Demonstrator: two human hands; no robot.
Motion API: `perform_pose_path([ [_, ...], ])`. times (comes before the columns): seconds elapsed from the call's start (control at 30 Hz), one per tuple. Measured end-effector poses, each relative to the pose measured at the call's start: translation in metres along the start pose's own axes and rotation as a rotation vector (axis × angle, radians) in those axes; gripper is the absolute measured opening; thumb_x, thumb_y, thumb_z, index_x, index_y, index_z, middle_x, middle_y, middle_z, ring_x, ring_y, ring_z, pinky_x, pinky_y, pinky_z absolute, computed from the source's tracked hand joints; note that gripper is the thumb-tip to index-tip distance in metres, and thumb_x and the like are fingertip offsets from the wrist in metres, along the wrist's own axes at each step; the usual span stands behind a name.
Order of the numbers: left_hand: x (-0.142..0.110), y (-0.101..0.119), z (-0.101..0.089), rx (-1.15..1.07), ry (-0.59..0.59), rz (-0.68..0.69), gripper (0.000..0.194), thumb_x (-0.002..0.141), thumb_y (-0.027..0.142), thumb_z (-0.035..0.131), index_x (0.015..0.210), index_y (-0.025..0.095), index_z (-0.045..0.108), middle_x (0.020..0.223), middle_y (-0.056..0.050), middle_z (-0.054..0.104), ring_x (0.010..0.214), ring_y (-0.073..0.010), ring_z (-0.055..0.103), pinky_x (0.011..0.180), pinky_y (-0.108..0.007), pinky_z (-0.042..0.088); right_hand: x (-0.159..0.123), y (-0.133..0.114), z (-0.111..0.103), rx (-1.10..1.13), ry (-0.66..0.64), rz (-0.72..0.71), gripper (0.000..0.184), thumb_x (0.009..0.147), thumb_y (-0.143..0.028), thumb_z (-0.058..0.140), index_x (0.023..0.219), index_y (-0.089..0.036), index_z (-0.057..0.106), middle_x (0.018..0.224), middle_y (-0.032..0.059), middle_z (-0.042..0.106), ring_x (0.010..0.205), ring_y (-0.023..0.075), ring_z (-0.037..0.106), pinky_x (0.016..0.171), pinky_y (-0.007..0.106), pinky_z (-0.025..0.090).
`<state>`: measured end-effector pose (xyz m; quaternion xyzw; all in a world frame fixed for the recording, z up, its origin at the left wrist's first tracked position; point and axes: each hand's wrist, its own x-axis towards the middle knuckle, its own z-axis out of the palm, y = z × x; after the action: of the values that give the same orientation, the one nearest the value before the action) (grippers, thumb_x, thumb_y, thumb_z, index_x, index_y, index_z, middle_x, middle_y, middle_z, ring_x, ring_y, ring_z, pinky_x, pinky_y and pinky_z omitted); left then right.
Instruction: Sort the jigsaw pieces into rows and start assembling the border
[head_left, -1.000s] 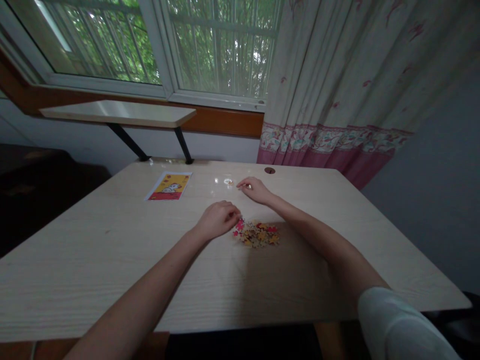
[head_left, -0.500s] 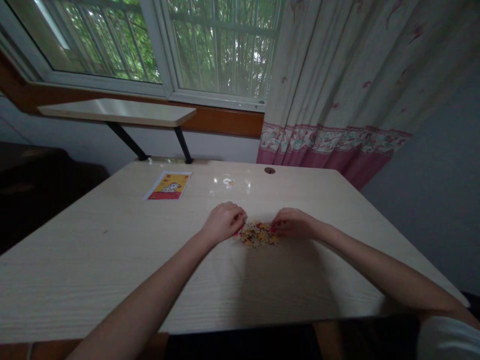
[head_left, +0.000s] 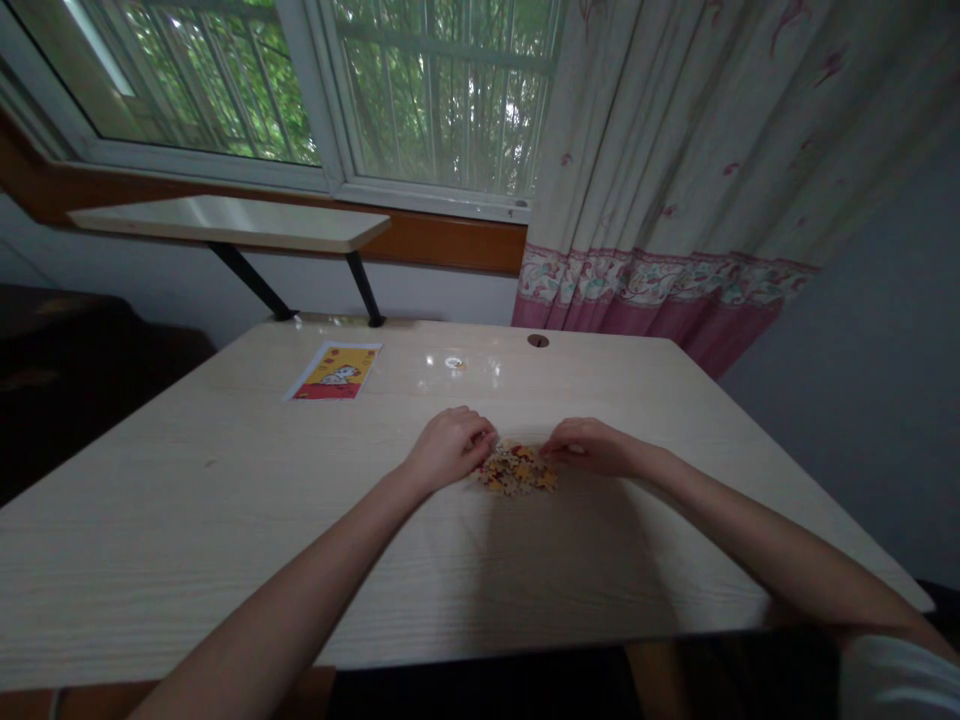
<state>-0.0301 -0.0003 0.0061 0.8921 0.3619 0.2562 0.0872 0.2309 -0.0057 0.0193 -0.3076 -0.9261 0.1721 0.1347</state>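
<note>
Yellow-and-red jigsaw pieces heaped on wood-grain tabletop between left hand and right hand; both curled, cannot tell if pinching anything; step looks like picking through heap; next calls for careful single-piece fingertip grip

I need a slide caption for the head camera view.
Left hand and right hand at a pile of jigsaw pieces on a desk, printed picture beyond.

Left hand: we hold it loosely curled.
Right hand: we hold it half-curled, pointing left.
Forearms: we angle both inward.
</note>
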Motion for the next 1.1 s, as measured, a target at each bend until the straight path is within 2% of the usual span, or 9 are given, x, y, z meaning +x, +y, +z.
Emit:
perform_pose_path([
  [0.13,0.000,0.003,-0.001,-0.114,0.008,-0.032,0.019,0.084,0.026,0.049,0.077,0.017,0.065,0.068,-0.004,0.061,0.068,-0.0160,0.054,0.066,-0.027,0.041,0.014,-0.003,-0.003,0.010,-0.037,0.012,0.023,0.087,-0.028,0.049,0.089,-0.018,0.069,0.080,0.0069,0.068,0.072,0.0130,0.061,0.066,0.023,0.044],
  [0.27,0.001,0.007,-0.002,-0.240,0.030,-0.104,0.018,0.081,0.031,0.055,0.084,0.017,0.067,0.067,-0.002,0.061,0.066,-0.0147,0.054,0.063,-0.025,0.041,0.036,-0.005,0.004,-0.034,-0.088,0.000,0.023,0.085,-0.030,0.051,0.083,-0.015,0.069,0.075,0.0059,0.067,0.067,0.0124,0.058,0.063,0.022,0.042],
  [0.4,0.000,0.006,0.001,-0.311,0.064,-0.154,0.017,0.080,0.028,0.055,0.081,0.017,0.068,0.068,-0.002,0.061,0.064,-0.0136,0.053,0.060,-0.024,0.039,0.051,-0.010,0.015,-0.071,-0.044,-0.034,0.026,0.085,-0.034,0.052,0.075,-0.015,0.067,0.068,0.0041,0.063,0.063,0.0120,0.054,0.062,0.022,0.039],
  [0.6,0.000,0.002,0.006,-0.362,0.122,-0.212,0.018,0.078,0.026,0.053,0.074,0.014,0.065,0.064,-0.002,0.060,0.059,-0.0120,0.049,0.056,-0.023,0.037,0.055,-0.012,0.021,-0.001,0.146,0.031,0.034,0.085,-0.038,0.049,0.065,-0.015,0.062,0.062,0.0026,0.058,0.060,0.0104,0.050,0.058,0.021,0.036],
  [0.77,0.001,0.009,0.003,-0.430,0.137,-0.228,0.017,0.076,0.025,0.053,0.076,0.014,0.065,0.063,-0.001,0.058,0.057,-0.0113,0.046,0.053,-0.022,0.036,0.054,-0.012,0.021,0.125,0.078,0.057,0.035,0.084,-0.042,0.049,0.068,-0.014,0.063,0.062,0.0010,0.058,0.057,0.0088,0.048,0.053,0.019,0.034],
  [0.93,0.000,0.009,0.006,-0.514,0.130,-0.262,0.014,0.072,0.023,0.054,0.069,0.014,0.064,0.060,-0.001,0.058,0.055,-0.0108,0.046,0.052,-0.022,0.036,0.055,-0.012,0.022,0.154,0.038,0.056,0.037,0.083,-0.045,0.050,0.066,-0.014,0.062,0.059,-0.0006,0.055,0.055,0.0082,0.046,0.051,0.019,0.033],
  [1.0,0.001,0.007,0.009,-0.639,0.157,-0.333,0.015,0.071,0.025,0.055,0.069,0.013,0.063,0.057,0.000,0.057,0.052,-0.0103,0.046,0.049,-0.021,0.034,0.056,-0.012,0.023,0.177,0.087,0.100,0.036,0.083,-0.045,0.050,0.072,-0.015,0.064,0.060,-0.0006,0.056,0.054,0.0085,0.047,0.051,0.019,0.034],
  [1.1,0.005,0.003,0.011,-0.848,0.312,-0.452,0.015,0.069,0.028,0.058,0.066,0.013,0.062,0.057,0.000,0.057,0.051,-0.0104,0.047,0.049,-0.022,0.036,0.057,-0.013,0.022,0.151,0.313,0.104,0.030,0.083,-0.042,0.051,0.088,-0.016,0.065,0.069,0.0013,0.061,0.060,0.0098,0.051,0.057,0.021,0.038],
])
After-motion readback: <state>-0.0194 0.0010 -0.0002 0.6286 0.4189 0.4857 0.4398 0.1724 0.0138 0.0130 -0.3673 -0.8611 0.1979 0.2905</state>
